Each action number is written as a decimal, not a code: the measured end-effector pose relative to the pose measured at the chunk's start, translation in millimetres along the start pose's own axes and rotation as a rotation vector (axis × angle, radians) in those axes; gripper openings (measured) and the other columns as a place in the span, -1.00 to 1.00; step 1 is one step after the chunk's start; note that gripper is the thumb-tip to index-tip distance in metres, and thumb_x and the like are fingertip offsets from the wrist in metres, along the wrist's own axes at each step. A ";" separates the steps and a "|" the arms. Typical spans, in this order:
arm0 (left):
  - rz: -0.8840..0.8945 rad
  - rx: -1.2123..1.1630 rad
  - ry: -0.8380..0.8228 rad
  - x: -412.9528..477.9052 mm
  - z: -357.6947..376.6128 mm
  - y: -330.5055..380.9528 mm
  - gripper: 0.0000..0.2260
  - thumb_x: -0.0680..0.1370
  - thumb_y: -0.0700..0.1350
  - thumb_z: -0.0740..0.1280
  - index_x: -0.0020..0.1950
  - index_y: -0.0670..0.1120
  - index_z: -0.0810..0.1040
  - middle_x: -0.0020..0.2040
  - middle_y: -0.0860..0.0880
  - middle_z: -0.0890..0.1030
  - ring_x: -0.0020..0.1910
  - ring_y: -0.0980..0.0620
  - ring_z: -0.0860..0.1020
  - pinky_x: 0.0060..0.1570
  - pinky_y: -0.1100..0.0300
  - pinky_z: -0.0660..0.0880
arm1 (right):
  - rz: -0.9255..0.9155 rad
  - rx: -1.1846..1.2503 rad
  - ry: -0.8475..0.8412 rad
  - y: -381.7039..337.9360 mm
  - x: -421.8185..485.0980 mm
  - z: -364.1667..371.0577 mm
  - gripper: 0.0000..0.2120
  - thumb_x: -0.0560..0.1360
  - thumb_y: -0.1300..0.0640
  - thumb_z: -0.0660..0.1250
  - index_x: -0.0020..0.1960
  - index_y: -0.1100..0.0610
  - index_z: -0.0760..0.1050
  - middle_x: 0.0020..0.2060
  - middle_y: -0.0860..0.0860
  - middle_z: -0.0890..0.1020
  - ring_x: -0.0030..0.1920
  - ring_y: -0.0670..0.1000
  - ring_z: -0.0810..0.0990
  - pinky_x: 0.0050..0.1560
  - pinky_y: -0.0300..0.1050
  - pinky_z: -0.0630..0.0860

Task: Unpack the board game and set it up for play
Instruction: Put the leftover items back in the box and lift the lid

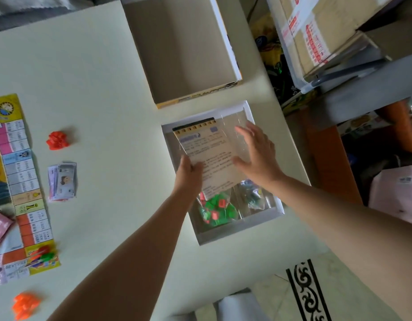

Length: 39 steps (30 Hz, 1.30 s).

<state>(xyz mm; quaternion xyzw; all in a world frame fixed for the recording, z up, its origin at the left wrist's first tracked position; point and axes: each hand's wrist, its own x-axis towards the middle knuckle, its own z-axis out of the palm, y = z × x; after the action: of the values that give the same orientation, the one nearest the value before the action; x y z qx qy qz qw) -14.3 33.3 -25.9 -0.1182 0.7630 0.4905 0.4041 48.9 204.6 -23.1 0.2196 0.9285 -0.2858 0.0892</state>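
Left hand (188,169): fingers pinching rule sheet (209,156) by its left edge. Right hand (258,154): fingers spread open over the sheet's clear sleeve. Sheet: over white tray (246,224), above bag of green and red pieces (217,210). Board (22,179), paper money (62,181): well left on table (107,89).

A printed rule sheet (207,158) tilts over the open white box tray (214,237), which holds a bag of green pieces (217,210).

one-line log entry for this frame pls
stage: unpacking | left hand: holds rule sheet edge | right hand: open, over clear wrapper | box tray: bag of green pieces inside
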 end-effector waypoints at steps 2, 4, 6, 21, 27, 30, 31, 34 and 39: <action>-0.062 0.025 -0.035 3.3 13.1 -9.9 -0.81 0.61 -0.23 0.17 0.22 -0.15 0.42 0.11 -0.11 0.58 0.03 -0.07 0.57 -0.05 0.07 0.56 | -0.069 -0.035 -0.102 -1.1 -7.7 10.6 -0.29 0.48 0.01 0.37 0.54 0.00 0.13 0.55 0.04 0.06 0.53 0.06 0.04 0.44 0.09 0.04; -0.069 0.207 -0.047 9.3 19.7 -16.1 -0.80 0.60 -0.17 0.20 0.20 -0.15 0.45 0.09 -0.07 0.60 -0.02 -0.07 0.58 -0.09 0.07 0.56 | -0.119 -0.136 -0.242 -1.6 -13.7 23.6 -0.29 0.51 -0.03 0.33 0.55 -0.03 0.06 0.56 0.00 -0.02 0.54 0.04 -0.03 0.50 0.12 -0.04; 0.002 0.521 0.046 14.1 16.6 -17.4 -0.79 0.57 -0.16 0.20 0.15 -0.14 0.52 0.04 -0.06 0.60 -0.12 -0.03 0.54 -0.20 0.15 0.46 | -0.100 -0.243 -0.362 -1.7 -17.8 32.9 -0.31 0.52 -0.01 0.32 0.55 -0.05 0.08 0.56 -0.01 -0.03 0.55 0.05 -0.05 0.51 0.17 -0.01; 0.443 0.954 0.342 93.3 -49.5 52.6 -0.65 0.51 -0.17 0.33 0.29 -0.02 0.46 0.46 0.02 0.32 0.41 -0.07 0.20 0.26 0.08 0.22 | 0.033 -0.158 -0.229 -33.8 83.9 27.7 -0.44 0.52 0.16 0.29 0.49 0.08 0.20 0.55 0.06 0.05 0.51 0.11 0.08 0.44 0.08 0.23; 0.429 1.125 0.292 127.2 -38.4 68.8 -0.43 0.43 -0.28 0.39 0.40 -0.03 0.34 0.40 -0.06 0.37 0.46 -0.12 0.12 0.35 0.09 0.14 | 0.059 -0.204 -0.166 -31.3 75.6 44.2 -0.37 0.49 0.19 0.31 0.50 0.04 0.16 0.56 0.04 0.00 0.53 0.10 0.03 0.42 0.06 0.21; 0.445 1.142 0.319 131.8 -37.5 72.0 -0.48 0.36 -0.29 0.43 0.27 -0.02 0.41 0.20 -0.07 0.51 0.30 -0.11 0.27 0.18 0.17 0.16 | 0.050 -0.170 -0.120 -30.0 76.7 45.7 -0.40 0.47 0.21 0.31 0.47 0.05 0.24 0.54 0.06 0.07 0.52 0.10 0.08 0.42 0.06 0.21; 0.466 1.172 0.318 131.4 -37.9 73.0 -0.51 0.35 -0.28 0.45 0.23 -0.04 0.42 0.15 -0.07 0.54 0.26 -0.12 0.32 0.16 0.15 0.18 | 0.048 -0.136 -0.097 -29.8 77.0 46.3 -0.43 0.46 0.22 0.31 0.44 0.07 0.28 0.53 0.07 0.11 0.51 0.11 0.11 0.43 0.05 0.20; 0.499 1.264 0.314 125.6 -37.1 76.9 -0.57 0.34 -0.23 0.50 0.15 -0.10 0.44 0.04 -0.12 0.59 0.12 -0.16 0.44 0.11 0.08 0.27 | 0.076 -0.039 -0.045 -30.3 76.9 46.8 -0.51 0.45 0.25 0.30 0.37 0.10 0.37 0.51 0.09 0.17 0.48 0.12 0.16 0.41 0.02 0.20; 0.624 1.265 0.312 113.0 -37.5 82.5 -0.74 0.38 -0.34 0.37 0.04 -0.13 0.55 -0.01 -0.14 0.58 0.03 -0.18 0.48 0.05 0.06 0.30 | 0.095 0.212 0.100 -44.6 76.6 47.2 -0.61 0.42 0.23 0.29 0.25 0.18 0.48 0.36 0.12 0.40 0.36 0.11 0.33 0.37 -0.02 0.30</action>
<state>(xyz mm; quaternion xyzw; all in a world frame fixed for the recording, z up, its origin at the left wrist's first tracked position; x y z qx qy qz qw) -153.6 66.5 -47.5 0.2932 0.9478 0.0249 0.1226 -37.7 172.0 -62.2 0.2857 0.8849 -0.3665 0.0324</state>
